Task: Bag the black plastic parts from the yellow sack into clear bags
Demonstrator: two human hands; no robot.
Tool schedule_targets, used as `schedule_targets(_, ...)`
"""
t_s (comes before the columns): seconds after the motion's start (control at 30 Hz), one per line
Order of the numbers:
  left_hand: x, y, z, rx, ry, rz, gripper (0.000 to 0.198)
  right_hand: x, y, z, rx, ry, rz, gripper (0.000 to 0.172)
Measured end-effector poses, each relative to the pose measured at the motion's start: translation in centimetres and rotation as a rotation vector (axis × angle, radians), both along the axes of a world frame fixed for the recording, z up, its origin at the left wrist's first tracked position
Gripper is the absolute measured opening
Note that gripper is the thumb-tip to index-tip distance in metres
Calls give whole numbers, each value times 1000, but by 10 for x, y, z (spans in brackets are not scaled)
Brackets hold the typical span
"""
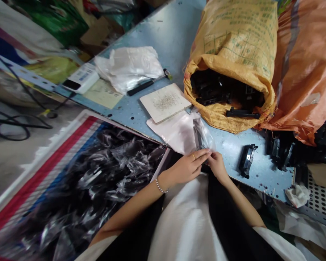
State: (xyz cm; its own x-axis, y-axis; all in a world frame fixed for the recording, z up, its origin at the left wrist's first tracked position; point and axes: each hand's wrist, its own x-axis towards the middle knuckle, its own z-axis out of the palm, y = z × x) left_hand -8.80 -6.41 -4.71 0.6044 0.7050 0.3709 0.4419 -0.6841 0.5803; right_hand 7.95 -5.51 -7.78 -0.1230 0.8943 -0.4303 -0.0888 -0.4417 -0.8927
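Note:
My left hand point(186, 168), with a ring and a beaded bracelet, and my right hand point(217, 166) meet at the table's near edge. Both pinch the mouth of a transparent plastic bag point(203, 136) holding a black plastic part point(197, 133), which is partly hidden by the glare. A flat sheet of white-pink plastic film point(174, 132) lies under the bag. To the right of my right hand, a loose black plastic part point(246, 161) rests on the blue table point(222, 143).
A woven yellow sack point(230, 47) spills black parts, with more heaped at right point(285, 148). A board with tiny bits point(165, 102), a black-handled tool point(143, 85), white film point(127, 69) and a white box point(80, 78) lie on the table. A bin of bagged parts point(84, 181) stands left.

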Motion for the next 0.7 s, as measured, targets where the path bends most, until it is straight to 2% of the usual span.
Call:
schedule_targets(0.07, -7, -8, 11, 28, 61, -2, 53, 5, -4, 14, 116, -117, 170, 18)
schedule_targets(0.13, -27, -18, 26, -3, 102, 50, 45, 18, -7, 30, 209, -183, 390, 23)
schedule_targets(0.17, -41, -24, 34, -55, 129, 92, 43, 29, -7, 38, 245, -211, 451, 28)
schedule_targets(0.23, -76, -31, 41, -212, 228, 175, 43, 60, -3, 50, 360, -384, 426, 35)
schedule_targets(0.3, -110, -33, 34, -410, 409, 208, 43, 102, 4, 57, 523, -722, 296, 36)
schedule_targets(0.33, -124, -32, 26, -518, 523, 208, 41, 124, 9, 58, 568, -916, 285, 41)
schedule_targets(0.4, -138, -26, 5, -700, 737, 227, 38, 163, 17, 57, 631, -1299, 353, 51)
schedule_targets(0.47, -135, -17, -14, -772, 806, 282, 34, 190, 25, 53, 653, -1545, 488, 54)
schedule_targets(0.53, -116, -7, -24, -702, 638, 339, 31, 202, 31, 48, 672, -1637, 609, 53)
schedule_targets(0.63, -68, 14, -29, -409, 187, 415, 33, 202, 40, 45, 721, -1579, 724, 46)
schedule_targets(0.7, -37, 32, -32, -205, 56, 486, 27, 196, 44, 47, 722, -1485, 752, 41)
